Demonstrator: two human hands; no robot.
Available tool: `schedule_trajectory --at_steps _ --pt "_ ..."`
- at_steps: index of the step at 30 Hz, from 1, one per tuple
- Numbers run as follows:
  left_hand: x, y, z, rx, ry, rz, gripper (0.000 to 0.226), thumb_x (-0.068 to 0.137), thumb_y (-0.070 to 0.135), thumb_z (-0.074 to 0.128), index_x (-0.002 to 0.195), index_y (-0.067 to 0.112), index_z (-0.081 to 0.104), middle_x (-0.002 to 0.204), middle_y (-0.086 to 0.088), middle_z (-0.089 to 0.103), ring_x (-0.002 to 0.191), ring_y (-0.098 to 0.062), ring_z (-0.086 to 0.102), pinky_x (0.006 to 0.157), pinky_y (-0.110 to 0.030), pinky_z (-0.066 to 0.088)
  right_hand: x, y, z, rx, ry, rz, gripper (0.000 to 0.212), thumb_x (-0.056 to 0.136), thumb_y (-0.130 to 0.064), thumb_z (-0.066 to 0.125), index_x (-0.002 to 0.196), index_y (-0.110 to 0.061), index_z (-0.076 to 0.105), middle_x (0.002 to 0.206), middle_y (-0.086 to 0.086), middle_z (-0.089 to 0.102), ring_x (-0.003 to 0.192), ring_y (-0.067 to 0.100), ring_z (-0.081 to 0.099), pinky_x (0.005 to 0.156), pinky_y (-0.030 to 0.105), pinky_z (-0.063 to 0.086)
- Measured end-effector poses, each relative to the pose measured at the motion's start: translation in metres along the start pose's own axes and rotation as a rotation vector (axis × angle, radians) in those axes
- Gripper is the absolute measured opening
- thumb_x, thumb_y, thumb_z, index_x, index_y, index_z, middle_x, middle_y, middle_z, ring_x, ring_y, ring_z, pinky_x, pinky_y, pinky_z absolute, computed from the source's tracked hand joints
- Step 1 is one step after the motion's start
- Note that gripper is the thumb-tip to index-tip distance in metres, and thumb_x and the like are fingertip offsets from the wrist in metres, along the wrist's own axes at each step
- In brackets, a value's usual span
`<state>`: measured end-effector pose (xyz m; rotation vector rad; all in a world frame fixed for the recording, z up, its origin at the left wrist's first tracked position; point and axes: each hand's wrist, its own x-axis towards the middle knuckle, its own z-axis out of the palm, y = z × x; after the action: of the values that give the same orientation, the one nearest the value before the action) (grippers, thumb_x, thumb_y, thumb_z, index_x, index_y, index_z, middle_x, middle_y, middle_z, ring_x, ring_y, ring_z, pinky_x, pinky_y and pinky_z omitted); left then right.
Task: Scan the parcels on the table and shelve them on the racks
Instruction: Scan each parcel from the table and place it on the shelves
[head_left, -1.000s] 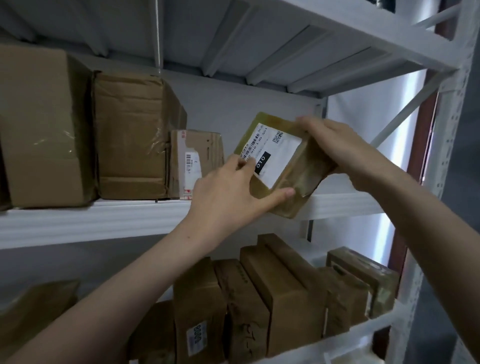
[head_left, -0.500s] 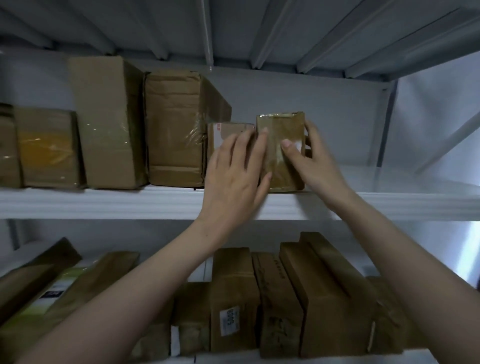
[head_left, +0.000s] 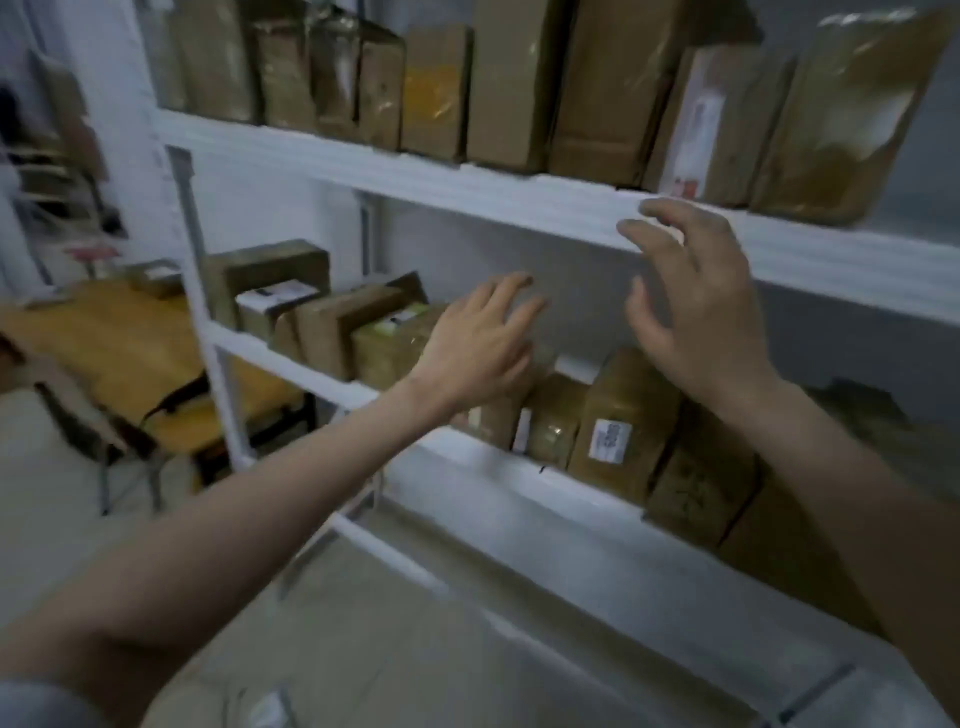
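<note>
The taped brown parcel (head_left: 844, 119) stands upright at the right end of the row on the upper shelf (head_left: 519, 197) of the white rack, beside a box with a white label (head_left: 719, 124). My right hand (head_left: 691, 306) hovers below and in front of that shelf's edge, fingers spread and loosely bent, holding nothing. My left hand (head_left: 478, 343) is also empty, fingers spread, in front of the lower shelf's parcels (head_left: 623, 421). Neither hand touches a parcel.
Several brown boxes fill both shelves. A rack upright (head_left: 208, 322) stands left of my left arm. Beyond it is a wooden table (head_left: 119, 348) with a small parcel (head_left: 153, 275) on its far side. The lowest shelf (head_left: 597, 582) is bare where I can see it.
Both hands have let go of the taped parcel, which now stands on the upper shelf, and have pulled back and down. My view has swung left and downward.
</note>
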<state>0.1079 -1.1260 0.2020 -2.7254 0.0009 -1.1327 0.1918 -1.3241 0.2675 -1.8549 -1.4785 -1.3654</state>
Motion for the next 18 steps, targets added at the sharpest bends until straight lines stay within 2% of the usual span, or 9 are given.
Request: schedule_trajectory --at_steps 3,7,14,18 --pt "-0.074 -0.026 -0.014 0.075 -0.211 -0.155 0.050 0.085 0.028 0.053 0.131 0.010 0.050 0.133 -0.018 0.048 0.115 -0.037 0.049 0.079 -0.046 0.052 -0.010 -0.056 0.038 0.198 -0.226 0.014 0.039 0.088 -0.010 0.050 0.125 -0.001 0.057 0.120 0.019 0.061 0.110 0.037 0.058 0.088 0.046 0.050" --pt "-0.147 -0.060 -0.054 0.192 -0.361 -0.341 0.047 0.092 0.031 0.052 0.135 0.012 0.044 0.134 -0.013 0.045 0.118 -0.033 0.046 0.079 -0.043 0.047 -0.003 -0.129 0.075 0.366 -0.408 0.054 0.040 0.091 -0.013 0.050 0.131 -0.010 0.053 0.125 0.012 0.058 0.112 0.031 0.054 0.087 0.039 0.046" --pt "-0.222 -0.115 -0.107 0.334 -0.463 -0.555 0.047 0.093 0.034 0.052 0.136 0.018 0.042 0.135 -0.010 0.044 0.118 -0.030 0.049 0.079 -0.042 0.052 0.036 -0.219 0.130 0.567 -0.501 0.003 0.039 0.087 -0.015 0.053 0.126 -0.012 0.055 0.123 0.014 0.056 0.111 0.032 0.053 0.085 0.046 0.050" --pt "-0.258 -0.151 -0.132 0.374 -0.497 -0.609 0.046 0.093 0.033 0.053 0.135 0.017 0.045 0.132 -0.010 0.047 0.115 -0.029 0.051 0.080 -0.043 0.054 0.063 -0.271 0.164 0.602 -0.520 -0.042 0.037 0.089 -0.016 0.053 0.126 -0.010 0.055 0.122 0.016 0.056 0.111 0.034 0.052 0.084 0.039 0.046"
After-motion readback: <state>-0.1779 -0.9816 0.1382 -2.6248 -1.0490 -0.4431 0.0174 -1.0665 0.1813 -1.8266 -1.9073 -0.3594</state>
